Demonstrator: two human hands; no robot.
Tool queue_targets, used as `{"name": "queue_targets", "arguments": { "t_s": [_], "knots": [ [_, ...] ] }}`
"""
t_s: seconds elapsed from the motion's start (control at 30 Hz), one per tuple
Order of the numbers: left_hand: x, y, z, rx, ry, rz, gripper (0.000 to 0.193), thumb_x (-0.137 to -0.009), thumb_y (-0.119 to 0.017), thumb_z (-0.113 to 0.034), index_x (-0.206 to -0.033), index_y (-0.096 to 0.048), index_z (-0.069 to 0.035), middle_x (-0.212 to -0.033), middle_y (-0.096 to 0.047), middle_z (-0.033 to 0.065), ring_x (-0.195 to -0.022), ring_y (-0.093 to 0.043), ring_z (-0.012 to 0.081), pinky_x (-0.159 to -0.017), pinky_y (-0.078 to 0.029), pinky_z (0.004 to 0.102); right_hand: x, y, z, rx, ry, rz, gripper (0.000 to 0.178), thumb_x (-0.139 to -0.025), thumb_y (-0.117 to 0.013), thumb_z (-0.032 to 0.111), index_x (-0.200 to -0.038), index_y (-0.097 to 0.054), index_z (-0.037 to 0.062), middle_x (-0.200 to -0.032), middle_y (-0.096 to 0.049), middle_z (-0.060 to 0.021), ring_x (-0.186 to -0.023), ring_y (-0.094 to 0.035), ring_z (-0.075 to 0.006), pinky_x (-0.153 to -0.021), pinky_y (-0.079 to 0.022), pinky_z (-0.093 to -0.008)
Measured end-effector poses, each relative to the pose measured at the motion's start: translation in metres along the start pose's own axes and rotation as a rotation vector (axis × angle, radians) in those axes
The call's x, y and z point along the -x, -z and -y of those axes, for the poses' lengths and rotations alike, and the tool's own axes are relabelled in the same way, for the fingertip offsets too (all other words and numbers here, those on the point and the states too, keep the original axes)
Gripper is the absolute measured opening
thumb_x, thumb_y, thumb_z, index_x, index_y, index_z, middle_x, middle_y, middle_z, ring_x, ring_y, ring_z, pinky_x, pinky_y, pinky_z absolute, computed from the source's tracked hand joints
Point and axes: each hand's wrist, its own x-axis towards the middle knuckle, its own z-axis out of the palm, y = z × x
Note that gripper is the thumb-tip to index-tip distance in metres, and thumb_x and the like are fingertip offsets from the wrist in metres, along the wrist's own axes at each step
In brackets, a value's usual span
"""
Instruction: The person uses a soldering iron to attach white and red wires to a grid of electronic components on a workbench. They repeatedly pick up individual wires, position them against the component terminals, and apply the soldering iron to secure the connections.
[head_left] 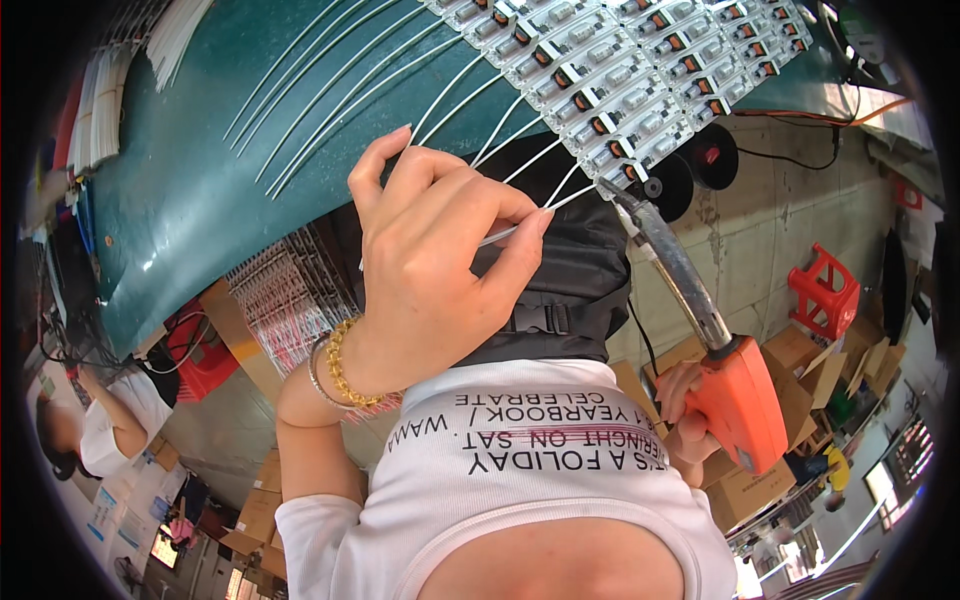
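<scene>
My left hand reaches over the near edge of the green table, thumb and index finger pinching a thin white wire. That wire runs to the lower corner of a panel of small circuit boards, which carry orange-and-black parts. My right hand grips the orange handle of a soldering gun. Its metal tip meets the panel's corner beside the wire's end; whether tip and wire touch I cannot tell. Several other white wires fan out leftward from the panel's edge, some passing behind my left fingers.
The green table holds bundled white wires at its far left. Below it stand stacked board strips. Black spools, a red stool and cardboard boxes are at right. Another person works at left.
</scene>
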Motion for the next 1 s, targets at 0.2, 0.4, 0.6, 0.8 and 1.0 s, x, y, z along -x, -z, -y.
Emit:
{"name": "queue_targets", "arguments": {
  "t_s": [0.2,0.4,0.6,0.8,1.0],
  "knots": [
    [-0.001,0.0,0.0,0.003,-0.006,0.001,0.011,-0.072,-0.076,-0.004,-0.077,-0.067,-0.008,-0.065,-0.056,-0.0008,-0.077,-0.055,0.0186,-0.103,-0.035,0.0463,-0.004,-0.006,-0.038,-0.284,0.361,0.02,0.063,-0.086,-0.067,0.055,-0.112,-0.055,-0.0009,-0.052,-0.044,0.0039,-0.044,-0.043,-0.0114,-0.05,-0.04,-0.0297],
    [-0.002,0.001,0.0,-0.003,-0.004,0.016,0.011,-0.073,-0.077,-0.004,-0.077,-0.067,-0.008,-0.067,-0.058,0.0002,-0.077,-0.055,0.0192,-0.103,-0.035,0.0466,-0.02,-0.009,-0.013,-0.533,0.307,0.033,0.07,-0.087,-0.067,0.053,-0.123,-0.05,-0.0045,-0.053,-0.044,0.0028,-0.046,-0.044,-0.0119,-0.051,-0.04,-0.0291],
    [0.004,0.05,0.013,-0.004,0.055,0.157,0.012,-0.07,-0.078,-0.009,-0.076,-0.067,-0.005,-0.071,-0.059,0.0051,-0.077,-0.056,0.024,-0.096,-0.042,0.0468,-0.059,0.016,0.0,-0.574,0.288,-0.104,0.07,-0.087,-0.067,0.051,-0.125,-0.049,-0.0054,-0.054,-0.045,0.0018,-0.045,-0.045,-0.012,-0.05,-0.04,-0.0289],
    [-0.019,0.16,0.098,-0.153,0.3,0.057,0.009,-0.081,-0.07,-0.011,-0.082,-0.067,-0.002,-0.078,-0.062,0.0088,-0.077,-0.058,0.026,-0.078,-0.046,0.0353,-0.115,0.108,0.004,-0.424,0.27,-0.315,0.07,-0.088,-0.067,0.049,-0.126,-0.047,-0.0063,-0.054,-0.045,0.0007,-0.045,-0.045,-0.0122,-0.049,-0.04,-0.0286],
    [-0.108,0.154,0.192,-0.303,0.123,-0.099,0.015,-0.087,-0.067,-0.015,-0.089,-0.067,0.0,-0.086,-0.066,0.0116,-0.082,-0.062,0.0266,-0.077,-0.047,0.0353,-0.122,0.22,-0.001,-0.236,0.16,-0.5,0.071,-0.088,-0.068,0.047,-0.127,-0.045,-0.0072,-0.054,-0.046,-0.0003,-0.045,-0.045,-0.0123,-0.049,-0.04,-0.0284]
  ]
}}
